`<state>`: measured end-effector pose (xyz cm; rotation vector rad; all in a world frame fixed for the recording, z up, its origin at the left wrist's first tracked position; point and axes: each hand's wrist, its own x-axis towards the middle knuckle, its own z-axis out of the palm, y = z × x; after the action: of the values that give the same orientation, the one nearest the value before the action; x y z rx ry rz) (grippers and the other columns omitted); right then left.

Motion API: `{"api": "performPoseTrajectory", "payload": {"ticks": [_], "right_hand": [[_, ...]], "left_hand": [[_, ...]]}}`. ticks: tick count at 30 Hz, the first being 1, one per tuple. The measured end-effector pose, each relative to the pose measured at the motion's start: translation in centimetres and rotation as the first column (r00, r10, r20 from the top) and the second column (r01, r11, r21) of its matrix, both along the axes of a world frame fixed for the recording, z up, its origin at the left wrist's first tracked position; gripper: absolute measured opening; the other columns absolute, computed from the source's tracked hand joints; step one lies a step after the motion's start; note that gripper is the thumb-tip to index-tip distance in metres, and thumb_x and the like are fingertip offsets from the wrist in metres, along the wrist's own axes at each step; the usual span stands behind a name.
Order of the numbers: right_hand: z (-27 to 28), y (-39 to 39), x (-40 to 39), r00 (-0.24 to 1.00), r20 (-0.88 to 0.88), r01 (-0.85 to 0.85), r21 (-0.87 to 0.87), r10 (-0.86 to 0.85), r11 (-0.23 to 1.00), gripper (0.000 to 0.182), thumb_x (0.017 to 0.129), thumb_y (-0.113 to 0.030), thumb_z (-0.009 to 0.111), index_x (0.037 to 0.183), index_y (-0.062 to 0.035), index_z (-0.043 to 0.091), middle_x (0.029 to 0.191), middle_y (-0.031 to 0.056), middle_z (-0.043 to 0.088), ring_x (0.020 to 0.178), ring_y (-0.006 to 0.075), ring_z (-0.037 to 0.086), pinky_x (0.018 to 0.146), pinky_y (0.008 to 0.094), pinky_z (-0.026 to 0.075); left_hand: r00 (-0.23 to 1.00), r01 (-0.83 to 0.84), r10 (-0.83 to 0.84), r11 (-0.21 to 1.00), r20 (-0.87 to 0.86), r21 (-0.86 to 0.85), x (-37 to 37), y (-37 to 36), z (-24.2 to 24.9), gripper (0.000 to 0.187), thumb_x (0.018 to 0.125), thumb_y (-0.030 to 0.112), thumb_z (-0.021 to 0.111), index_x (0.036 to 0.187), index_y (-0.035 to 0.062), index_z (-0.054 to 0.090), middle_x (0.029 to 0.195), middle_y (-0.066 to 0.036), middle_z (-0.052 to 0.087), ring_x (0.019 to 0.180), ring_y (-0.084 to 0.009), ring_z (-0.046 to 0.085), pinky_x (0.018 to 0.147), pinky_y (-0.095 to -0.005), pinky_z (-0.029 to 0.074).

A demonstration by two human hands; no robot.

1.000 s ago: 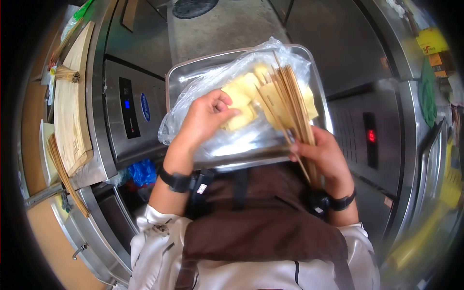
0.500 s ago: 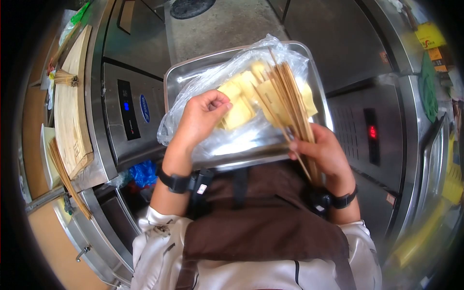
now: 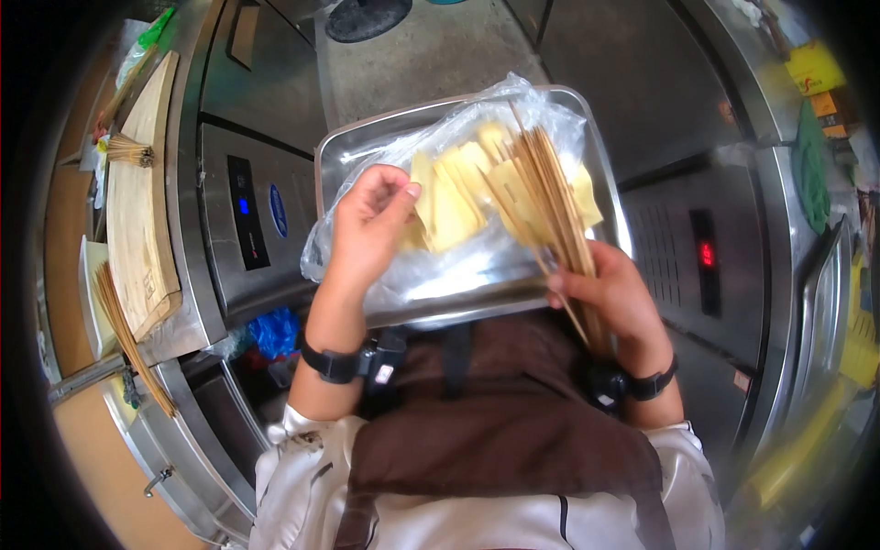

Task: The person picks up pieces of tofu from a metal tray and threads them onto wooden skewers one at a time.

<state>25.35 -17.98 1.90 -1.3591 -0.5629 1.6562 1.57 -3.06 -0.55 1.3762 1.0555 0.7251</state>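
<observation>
Since half a second ago the left hand (image 3: 367,220) has lifted a thin yellow slice (image 3: 438,206) up on edge, pinched between thumb and fingers. Nearest the body, the right hand (image 3: 612,302) is closed around a bundle of bamboo skewers (image 3: 550,197) that fans out over the metal tray (image 3: 367,147). The tray carries a clear plastic bag (image 3: 440,266) with more yellow slices (image 3: 500,174). The slice looks limp and could tear or slip from so light a pinch; the splayed skewers could snag the bag. Further left, a wooden board (image 3: 137,192) and loose skewers (image 3: 124,325) lie on the steel tabletop (image 3: 188,302), clear of both hands.
</observation>
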Motion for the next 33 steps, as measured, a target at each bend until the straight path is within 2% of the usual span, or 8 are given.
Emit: {"api": "performPoseTrajectory", "payload": {"ticks": [2,6,9,19,22,25,28,33], "right_hand": [[0.1,0.0,-0.1,1.000,-0.010,0.001,-0.004,-0.001,1.000,0.019,0.079,0.001,0.066,0.097,0.0036,0.059,0.077,0.0032,0.059,0.066,0.0114,0.058,0.063,0.0243,0.048],[0.1,0.2,-0.5,1.000,-0.003,0.003,-0.001,-0.003,1.000,0.016,0.078,0.003,0.066,0.092,0.0027,0.058,0.076,0.0032,0.057,0.064,0.0123,0.058,0.062,0.0254,0.048],[0.0,0.1,-0.6,1.000,-0.001,0.006,-0.005,-0.006,1.000,0.015,0.078,0.004,0.066,0.090,0.0024,0.057,0.076,0.0035,0.058,0.064,0.0126,0.058,0.061,0.0257,0.049],[-0.2,0.2,-0.3,1.000,-0.003,-0.028,0.000,0.028,1.000,0.021,0.079,0.004,0.066,0.098,0.0041,0.057,0.078,0.0045,0.059,0.065,0.0125,0.059,0.062,0.0253,0.049],[-0.2,0.1,-0.3,1.000,0.018,-0.025,-0.002,0.025,1.000,0.022,0.079,0.003,0.066,0.099,0.0040,0.057,0.078,0.0045,0.060,0.066,0.0125,0.059,0.062,0.0253,0.049],[-0.4,0.1,-0.3,1.000,0.023,-0.016,0.004,0.016,1.000,0.022,0.079,0.003,0.066,0.099,0.0040,0.057,0.078,0.0046,0.060,0.066,0.0127,0.059,0.062,0.0253,0.049],[-0.3,0.1,-0.4,1.000,0.008,-0.002,-0.001,0.002,1.000,0.021,0.079,0.003,0.066,0.098,0.0041,0.057,0.078,0.0047,0.060,0.066,0.0126,0.059,0.062,0.0253,0.049],[0.0,0.1,-0.6,1.000,0.000,0.021,-0.008,-0.021,1.000,0.020,0.079,0.004,0.066,0.096,0.0036,0.057,0.077,0.0046,0.059,0.065,0.0124,0.059,0.062,0.0250,0.049]], "left_hand": [[0.977,-0.043,0.073,0.988,0.202,-0.150,0.3,-0.1,0.9,0.013,0.093,0.013,0.055,0.102,0.0042,0.052,0.089,-0.002,0.061,0.078,-0.0106,0.061,0.072,-0.0261,0.050],[0.916,-0.141,0.258,0.924,0.307,-0.355,2.4,-0.4,0.6,0.017,0.096,0.016,0.049,0.108,0.0045,0.047,0.103,-0.010,0.061,0.088,-0.0195,0.064,0.081,-0.0339,0.052],[0.858,-0.129,0.312,0.899,0.407,-0.418,3.8,-0.7,0.5,0.019,0.096,0.017,0.049,0.109,0.0038,0.046,0.105,-0.011,0.060,0.092,-0.0210,0.063,0.085,-0.0355,0.050],[0.858,-0.174,0.298,0.935,0.418,-0.310,5.1,-0.9,2.1,0.026,0.086,-0.001,0.058,0.108,0.0033,0.044,0.097,-0.014,0.065,0.091,-0.0200,0.063,0.083,-0.0343,0.051],[0.872,-0.149,0.244,0.958,0.424,-0.246,5.1,-1.2,1.8,0.026,0.087,0.000,0.058,0.108,0.0038,0.043,0.100,-0.016,0.064,0.092,-0.0194,0.063,0.083,-0.0330,0.051],[0.857,-0.162,0.239,0.966,0.457,-0.202,5.4,-1.6,2.2,0.027,0.086,-0.005,0.056,0.105,0.0035,0.040,0.099,-0.016,0.066,0.090,-0.0155,0.062,0.077,-0.0257,0.051],[0.868,-0.189,0.180,0.982,0.462,-0.026,5.7,-2.5,2.3,0.027,0.087,-0.006,0.055,0.106,0.0035,0.039,0.102,-0.017,0.065,0.092,-0.0148,0.062,0.078,-0.0245,0.049],[0.898,-0.134,0.086,0.988,0.431,0.082,5.7,-4.5,1.1,0.030,0.087,-0.009,0.053,0.109,0.0028,0.036,0.106,-0.018,0.063,0.101,-0.0180,0.060,0.089,-0.0291,0.047]]}}
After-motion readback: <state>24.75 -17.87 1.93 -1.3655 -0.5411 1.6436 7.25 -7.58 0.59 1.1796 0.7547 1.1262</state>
